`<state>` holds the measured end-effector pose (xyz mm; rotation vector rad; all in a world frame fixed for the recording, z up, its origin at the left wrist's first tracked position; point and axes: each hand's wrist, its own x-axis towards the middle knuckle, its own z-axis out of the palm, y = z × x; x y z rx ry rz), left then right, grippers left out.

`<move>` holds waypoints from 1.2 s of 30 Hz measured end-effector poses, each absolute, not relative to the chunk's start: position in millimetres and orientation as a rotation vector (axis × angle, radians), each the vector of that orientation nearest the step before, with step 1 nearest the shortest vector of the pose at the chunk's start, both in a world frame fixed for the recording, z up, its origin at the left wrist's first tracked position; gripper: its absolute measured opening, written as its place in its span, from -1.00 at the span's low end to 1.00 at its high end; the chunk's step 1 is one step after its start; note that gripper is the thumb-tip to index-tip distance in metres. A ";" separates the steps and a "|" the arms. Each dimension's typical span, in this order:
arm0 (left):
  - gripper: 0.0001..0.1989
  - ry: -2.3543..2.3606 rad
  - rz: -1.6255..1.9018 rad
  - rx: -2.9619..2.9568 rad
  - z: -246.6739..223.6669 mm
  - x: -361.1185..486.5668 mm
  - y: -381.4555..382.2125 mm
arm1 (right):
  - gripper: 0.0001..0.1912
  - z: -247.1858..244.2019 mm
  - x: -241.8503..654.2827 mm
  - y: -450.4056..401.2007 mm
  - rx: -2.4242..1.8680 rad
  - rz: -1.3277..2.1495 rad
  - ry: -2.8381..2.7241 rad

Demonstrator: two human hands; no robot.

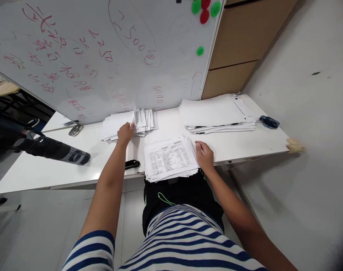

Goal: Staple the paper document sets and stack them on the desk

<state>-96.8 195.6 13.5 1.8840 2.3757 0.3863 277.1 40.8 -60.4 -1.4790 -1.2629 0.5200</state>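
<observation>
On the left stack of papers (115, 124), my left hand (126, 133) pinches the right edge of the top sheet of paper (128, 116), which is slightly raised there. Several overlapping sheets show their edges just right of it. A stack of printed forms (171, 158) with tables of text lies in front of me at the table's front edge. Close beside its right edge is my right hand (204, 156), fingers curled and nothing visible in them. Whether it touches the sheets I cannot tell. A black stapler-like object (132, 164) lies left of the forms.
A larger paper stack (211, 114) lies at the back right, a dark blue object (269, 122) beyond it. A black bottle (55, 148) lies on the left near a grey oval object (75, 130). The whiteboard (171, 41) and cardboard boxes (244, 34) stand behind the table.
</observation>
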 end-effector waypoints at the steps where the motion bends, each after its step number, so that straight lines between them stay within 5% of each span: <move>1: -0.61 2.384 0.389 1.889 12.9 -97.7 196.1 | -0.57 -60.5 277.1 40.9 -1.480 0.522 -1.262; 5: -0.73 2.441 0.461 1.850 11.4 -104.3 198.2 | -0.57 -59.8 277.1 41.0 -1.494 0.530 -1.255; 11: -0.49 2.219 0.654 1.801 7.6 -120.7 195.8 | -0.57 -59.9 276.4 40.8 -1.485 0.518 -1.261; 16: -0.74 2.346 0.593 1.804 9.2 -119.6 199.9 | -0.57 -60.1 276.3 40.3 -1.497 0.539 -1.258; 23: -0.72 2.484 0.562 1.671 14.5 -100.4 210.9 | -0.58 -58.9 276.2 40.8 -1.497 0.512 -1.273; 28: -0.50 2.424 0.664 1.677 5.5 -91.4 214.5 | -0.57 -59.0 276.4 41.1 -1.503 0.509 -1.280; 36: -0.75 2.460 0.607 1.770 -2.4 -89.8 215.4 | -0.58 -57.5 275.9 40.9 -1.500 0.518 -1.268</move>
